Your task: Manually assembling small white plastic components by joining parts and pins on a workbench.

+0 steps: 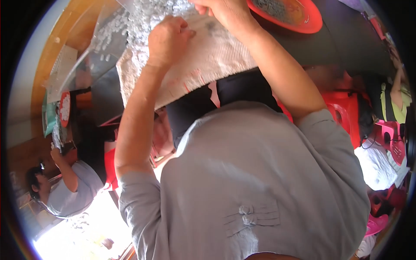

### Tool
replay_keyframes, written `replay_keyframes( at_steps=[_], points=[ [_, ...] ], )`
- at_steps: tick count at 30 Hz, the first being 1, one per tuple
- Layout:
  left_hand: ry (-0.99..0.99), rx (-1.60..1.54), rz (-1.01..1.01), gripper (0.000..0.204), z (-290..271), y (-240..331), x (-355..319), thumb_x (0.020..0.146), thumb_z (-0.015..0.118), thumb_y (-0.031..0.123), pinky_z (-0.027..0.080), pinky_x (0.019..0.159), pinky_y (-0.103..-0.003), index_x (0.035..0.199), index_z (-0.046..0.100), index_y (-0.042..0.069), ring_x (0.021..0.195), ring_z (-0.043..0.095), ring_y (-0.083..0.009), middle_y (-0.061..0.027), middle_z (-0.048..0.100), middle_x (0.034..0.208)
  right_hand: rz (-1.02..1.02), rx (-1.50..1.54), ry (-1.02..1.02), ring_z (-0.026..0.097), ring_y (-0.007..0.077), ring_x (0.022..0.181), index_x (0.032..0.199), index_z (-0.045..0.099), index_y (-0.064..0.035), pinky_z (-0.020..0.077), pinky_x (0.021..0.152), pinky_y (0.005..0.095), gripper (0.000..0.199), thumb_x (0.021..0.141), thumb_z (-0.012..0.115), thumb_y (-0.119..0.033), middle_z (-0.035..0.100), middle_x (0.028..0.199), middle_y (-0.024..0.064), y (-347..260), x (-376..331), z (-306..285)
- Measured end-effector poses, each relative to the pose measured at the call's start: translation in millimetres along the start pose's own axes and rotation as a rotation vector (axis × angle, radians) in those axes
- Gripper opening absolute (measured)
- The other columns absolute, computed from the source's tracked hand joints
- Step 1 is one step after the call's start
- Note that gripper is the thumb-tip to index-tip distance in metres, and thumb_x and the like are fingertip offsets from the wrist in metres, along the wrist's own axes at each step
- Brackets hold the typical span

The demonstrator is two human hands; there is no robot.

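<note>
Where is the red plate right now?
The red plate is at the top edge of the head view, right of middle, on a dark tabletop, just beyond the person's right hand on the white woven cloth.

Red plastic stools (346, 115), bright glare (82, 236) on floor.

Red tray (299, 17) crowds the right hand (223, 11); white pellets (143, 17) and woven sack (208, 56) block ahead

A pale woven sack (208, 60) lies spread across the lap, its lower edge curling over the dark trousers, with faint red marks near that edge. Small white pellets (147, 17) lie heaped on its upper part, spilling left onto a clear plastic sheet (102, 47).
</note>
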State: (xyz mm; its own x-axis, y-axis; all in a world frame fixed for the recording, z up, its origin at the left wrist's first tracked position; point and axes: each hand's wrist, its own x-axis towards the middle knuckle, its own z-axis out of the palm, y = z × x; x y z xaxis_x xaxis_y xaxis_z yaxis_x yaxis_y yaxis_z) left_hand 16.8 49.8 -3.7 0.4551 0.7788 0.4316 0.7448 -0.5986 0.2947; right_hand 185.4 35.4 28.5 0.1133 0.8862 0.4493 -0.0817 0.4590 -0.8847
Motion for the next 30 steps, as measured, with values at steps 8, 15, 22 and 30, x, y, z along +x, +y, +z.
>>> replay_keyframes(
  at_steps=[8,15,22,30],
  points=[
    [0.256,0.124,0.126,0.012,9.3,1.1,-11.7,0.081,0.07,0.017,0.05,0.066,-0.035,0.084,0.065,0.006,0.073,0.064,-0.0262,-0.0064,0.064,0.084,-0.171,-0.133,0.037,0.049,0.0053,0.057,0.073,0.058,0.0005,0.0402,0.051,0.0228,0.013,0.081,0.068,-0.002,0.057,0.062,-0.0004,18.0,0.4,3.7],
    [0.336,-0.064,0.062,0.008,11.1,3.1,-11.3,0.084,0.061,0.013,0.049,0.065,-0.046,0.086,0.059,0.006,0.074,0.062,-0.0393,-0.017,0.063,0.086,-0.202,-0.176,0.004,0.048,0.0047,0.056,0.073,0.059,-0.0009,0.0399,0.051,0.0216,0.012,0.081,0.067,-0.002,0.054,0.061,-0.0019,28.0,-1.3,3.3],
    [0.347,-0.276,0.092,0.008,10.0,-0.4,-10.4,0.083,0.061,0.01,0.051,0.065,-0.043,0.091,0.063,0.006,0.074,0.064,-0.0378,-0.019,0.065,0.083,-0.179,-0.27,0.048,0.05,0.0066,0.055,0.072,0.059,-0.0005,0.0415,0.05,0.0249,0.013,0.08,0.069,-0.004,0.057,0.059,0.0019,26.2,-1.6,1.9],
    [0.345,-0.279,0.123,0.003,10.2,-3.2,-2.5,0.082,0.064,0.006,0.051,0.064,-0.034,0.084,0.065,0.005,0.07,0.065,-0.0271,-0.0096,0.064,0.082,-0.346,-0.412,0.118,0.059,0.0157,0.059,0.077,0.061,-0.0013,0.0463,0.056,0.032,0.01,0.075,0.069,-0.008,0.06,0.063,0.0106,30.2,4.9,0.0]
  ],
)
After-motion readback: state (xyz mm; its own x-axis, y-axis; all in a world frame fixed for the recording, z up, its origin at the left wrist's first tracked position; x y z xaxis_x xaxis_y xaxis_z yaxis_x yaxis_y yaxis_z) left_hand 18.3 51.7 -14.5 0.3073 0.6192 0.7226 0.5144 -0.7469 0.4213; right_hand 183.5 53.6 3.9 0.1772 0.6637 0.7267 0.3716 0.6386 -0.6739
